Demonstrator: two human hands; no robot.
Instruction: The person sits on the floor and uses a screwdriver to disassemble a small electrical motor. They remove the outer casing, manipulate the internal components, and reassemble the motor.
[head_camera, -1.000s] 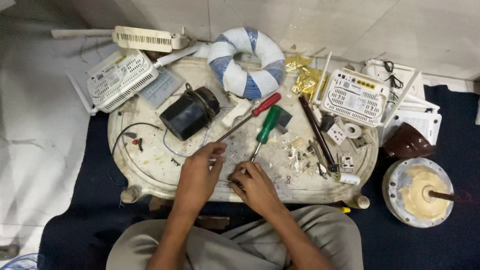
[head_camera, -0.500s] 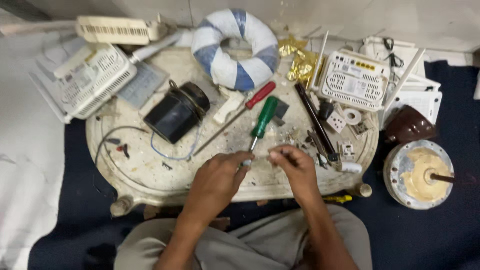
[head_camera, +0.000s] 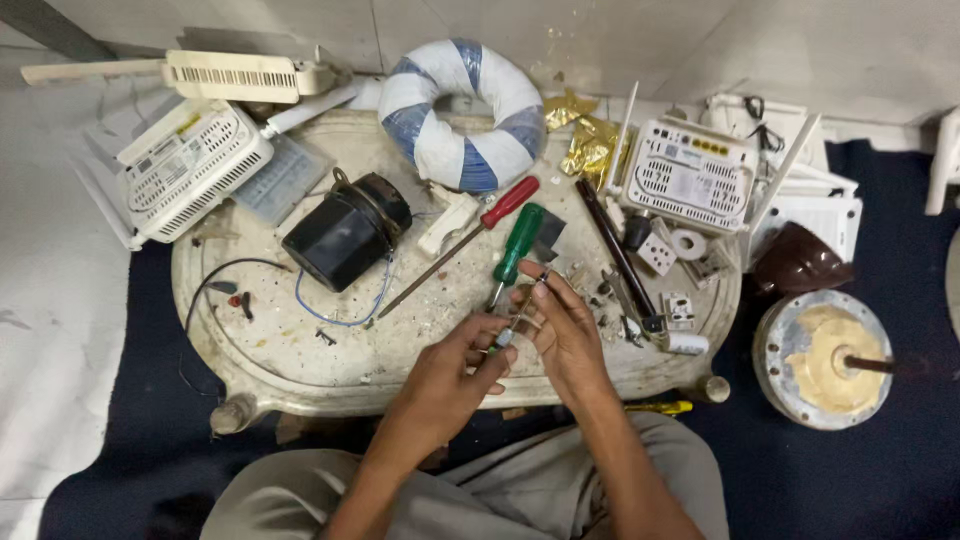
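Observation:
My left hand (head_camera: 450, 368) and my right hand (head_camera: 566, 330) meet over the front of a worn white tray table (head_camera: 300, 350). Between their fingertips they pinch a small thin metal part (head_camera: 512, 325); what it is I cannot tell. Just beyond the fingers lies a green-handled screwdriver (head_camera: 519, 240), its tip pointing at my hands. A red-handled screwdriver (head_camera: 508, 201) lies to its left, its long shaft running down-left. A black motor (head_camera: 345, 235) with blue wire sits left of centre.
A blue-and-white wound ring (head_camera: 460, 110) lies at the back. White router boxes (head_camera: 190, 165) (head_camera: 690, 175) sit left and right. Small white sockets and screws (head_camera: 660, 255) are scattered at right. A round tin of yellowish paste (head_camera: 825, 360) and a brown cover (head_camera: 800, 265) rest on the dark mat.
My right hand has risen from near my lap to beside the green screwdriver's tip. Both hands have closed in on the small part. The camera has shifted a little.

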